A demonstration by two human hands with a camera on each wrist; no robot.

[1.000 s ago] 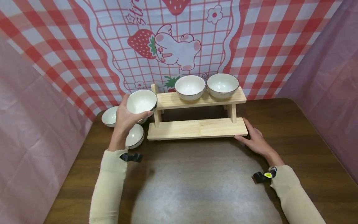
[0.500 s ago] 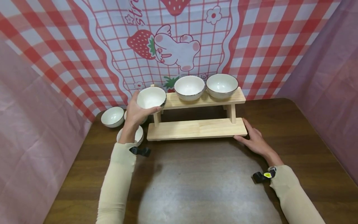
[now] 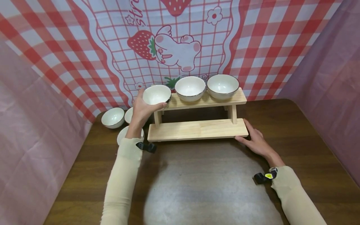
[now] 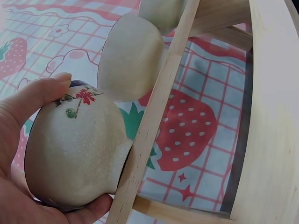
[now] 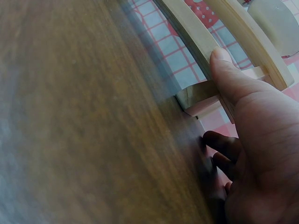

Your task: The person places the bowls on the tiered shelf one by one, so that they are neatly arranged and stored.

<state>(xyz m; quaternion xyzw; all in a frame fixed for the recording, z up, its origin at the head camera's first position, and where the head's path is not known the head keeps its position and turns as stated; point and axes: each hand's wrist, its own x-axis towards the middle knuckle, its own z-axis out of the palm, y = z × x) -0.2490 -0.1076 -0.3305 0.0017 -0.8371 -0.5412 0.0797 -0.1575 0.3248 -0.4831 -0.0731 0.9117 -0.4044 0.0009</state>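
Note:
My left hand (image 3: 142,110) grips a white, dark-rimmed bowl (image 3: 156,94) at the left end of the upper shelf, thumb along its near side. Red and green flower decoration shows on this bowl (image 4: 79,144) in the left wrist view, its foot right at the shelf edge. Two similar bowls, one in the middle (image 3: 190,89) and one at the right (image 3: 223,87), stand upright on the same shelf. At the right end of the two-tier wooden stand (image 3: 197,130), my right hand (image 3: 257,142) holds the lower shelf's corner, thumb (image 5: 224,70) on its front edge.
Left of the stand, several white bowls rest on the brown wooden table (image 3: 202,181), including one at the far left (image 3: 113,118) and one partly behind my left wrist (image 3: 122,135). A red-and-white checked cloth (image 3: 180,47) hangs behind; pink cloth (image 3: 36,125) covers the sides.
My left hand has carried its bowl rightward and slightly back to the upper shelf's left end, uncovering more of the bowls on the table. The right hand has stayed at the stand's corner.

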